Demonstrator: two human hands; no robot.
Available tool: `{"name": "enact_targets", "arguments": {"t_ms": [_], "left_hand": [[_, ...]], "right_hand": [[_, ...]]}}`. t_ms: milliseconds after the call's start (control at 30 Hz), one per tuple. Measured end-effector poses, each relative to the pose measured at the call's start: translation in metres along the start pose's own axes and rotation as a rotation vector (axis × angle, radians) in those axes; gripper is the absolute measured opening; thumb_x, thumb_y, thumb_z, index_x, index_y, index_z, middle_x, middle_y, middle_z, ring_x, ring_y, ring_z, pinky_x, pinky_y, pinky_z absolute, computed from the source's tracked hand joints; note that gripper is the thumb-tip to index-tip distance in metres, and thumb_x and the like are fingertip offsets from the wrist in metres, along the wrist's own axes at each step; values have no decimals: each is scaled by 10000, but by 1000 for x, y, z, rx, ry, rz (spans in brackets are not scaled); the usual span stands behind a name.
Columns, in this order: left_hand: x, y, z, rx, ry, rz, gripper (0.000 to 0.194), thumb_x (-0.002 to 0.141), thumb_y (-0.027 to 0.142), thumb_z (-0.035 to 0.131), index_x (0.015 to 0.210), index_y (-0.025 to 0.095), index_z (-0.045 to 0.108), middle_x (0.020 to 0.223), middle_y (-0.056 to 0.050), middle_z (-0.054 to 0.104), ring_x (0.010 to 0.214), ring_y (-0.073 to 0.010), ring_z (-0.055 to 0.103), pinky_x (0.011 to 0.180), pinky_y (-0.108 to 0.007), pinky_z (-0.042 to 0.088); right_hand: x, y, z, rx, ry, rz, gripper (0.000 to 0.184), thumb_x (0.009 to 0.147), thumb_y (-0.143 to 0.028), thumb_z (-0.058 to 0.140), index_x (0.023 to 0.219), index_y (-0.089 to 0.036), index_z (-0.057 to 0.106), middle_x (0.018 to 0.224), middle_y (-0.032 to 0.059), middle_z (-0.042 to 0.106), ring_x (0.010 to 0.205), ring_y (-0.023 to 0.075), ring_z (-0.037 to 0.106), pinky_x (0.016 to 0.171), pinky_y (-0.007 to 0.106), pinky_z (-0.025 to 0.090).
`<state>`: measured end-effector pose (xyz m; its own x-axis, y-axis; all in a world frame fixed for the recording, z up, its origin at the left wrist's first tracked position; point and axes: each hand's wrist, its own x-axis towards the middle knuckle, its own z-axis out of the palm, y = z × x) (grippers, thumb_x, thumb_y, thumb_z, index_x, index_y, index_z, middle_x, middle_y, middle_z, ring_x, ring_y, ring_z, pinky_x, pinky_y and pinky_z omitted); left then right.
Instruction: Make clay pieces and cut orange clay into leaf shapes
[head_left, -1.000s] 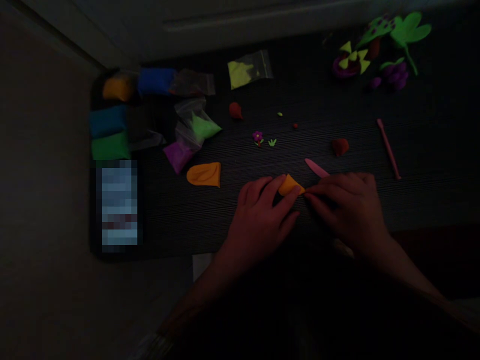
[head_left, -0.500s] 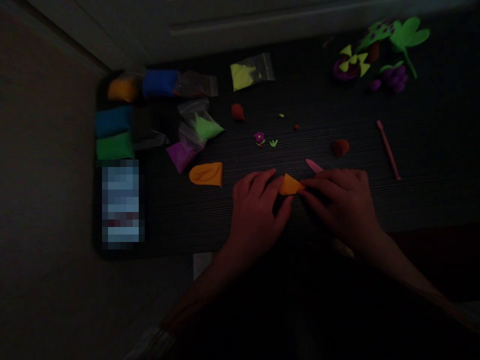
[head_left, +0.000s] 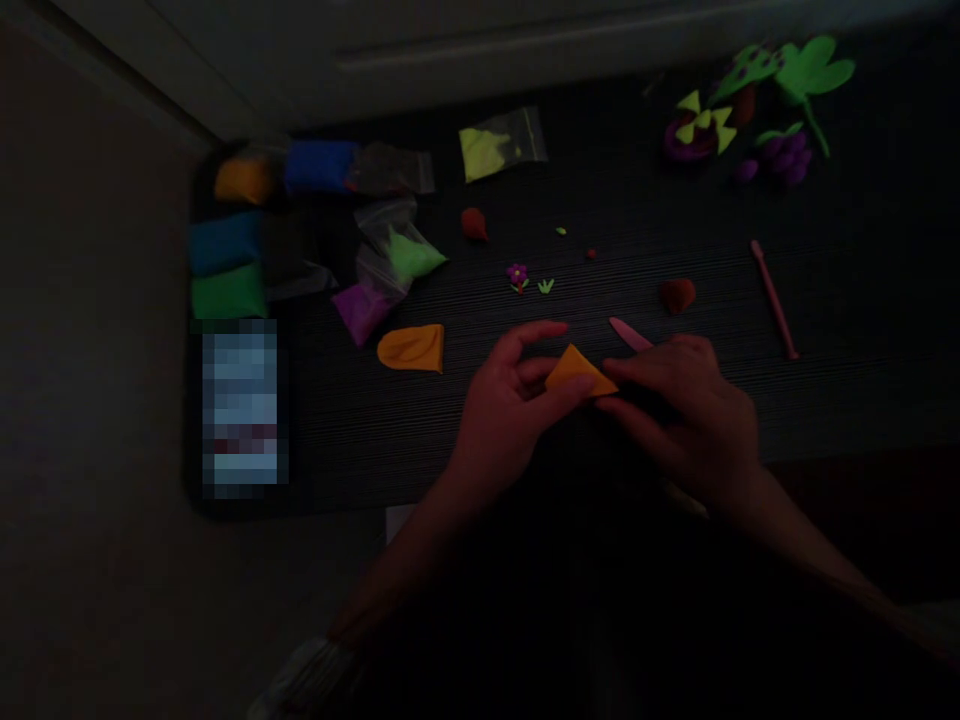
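A flat, pointed piece of orange clay (head_left: 571, 368) is between my hands, low over the dark table. My left hand (head_left: 499, 405) holds it, thumb across its front and index finger stretched out above. The thumb and fingertips of my right hand (head_left: 686, 410) are at the upper and lower edges of its right corner. Behind the right fingers lies a pink modelling knife (head_left: 628, 333), its handle end hidden. To the left rests a larger orange clay piece (head_left: 411, 348) with a rounded end and a hollow marked in it.
A small purple clay flower (head_left: 517, 272), a green sprig (head_left: 546, 287) and red-brown lumps (head_left: 678, 295) lie ahead. A pink stick tool (head_left: 775, 300) is at right, finished models (head_left: 784, 155) beyond. Clay bags (head_left: 229, 292) and a phone (head_left: 240, 405) line the left.
The orange clay has turned and shows more of its flat face. My left thumb has moved onto its front, and the left index finger has stretched out.
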<state>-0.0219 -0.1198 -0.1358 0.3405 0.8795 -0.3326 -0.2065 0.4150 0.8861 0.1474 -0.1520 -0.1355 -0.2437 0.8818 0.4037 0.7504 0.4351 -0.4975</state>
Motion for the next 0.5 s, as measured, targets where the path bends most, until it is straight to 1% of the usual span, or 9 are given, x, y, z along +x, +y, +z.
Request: {"name": "enact_targets", "arguments": {"t_ms": [167, 267, 400, 500], "left_hand": [[1, 0, -2, 5, 22, -17, 450, 692, 212, 717, 1092, 249, 515, 755, 42, 676, 672, -128, 663, 630, -245, 528], [1, 0, -2, -17, 20, -27, 456, 685, 202, 719, 1092, 246, 518, 724, 47, 669, 651, -124, 659, 621, -241, 524], [1, 0, -2, -51, 11, -21, 437, 688, 190, 716, 1076, 247, 523, 694, 59, 661, 628, -103, 646, 607, -218, 511], [2, -1, -2, -47, 16, -25, 444, 680, 199, 722, 1076, 245, 526, 689, 60, 655, 622, -107, 644, 610, -229, 512]], "right_hand": [[-1, 0, 1, 9, 0, 2, 191, 818, -296, 620, 1000, -243, 634, 864, 14, 718, 814, 175, 652, 846, 384, 428], [-1, -1, 2, -6, 21, 13, 181, 818, -290, 622, 990, -239, 640, 865, 16, 722, 818, 173, 654, 841, 377, 426], [0, -3, 4, -5, 49, 4, 168, 813, -262, 633, 978, -229, 642, 845, 17, 724, 766, 158, 654, 819, 367, 425], [0, -4, 4, -1, 52, 2, 165, 808, -234, 639, 973, -234, 641, 840, 16, 724, 757, 157, 653, 819, 372, 419]]}}
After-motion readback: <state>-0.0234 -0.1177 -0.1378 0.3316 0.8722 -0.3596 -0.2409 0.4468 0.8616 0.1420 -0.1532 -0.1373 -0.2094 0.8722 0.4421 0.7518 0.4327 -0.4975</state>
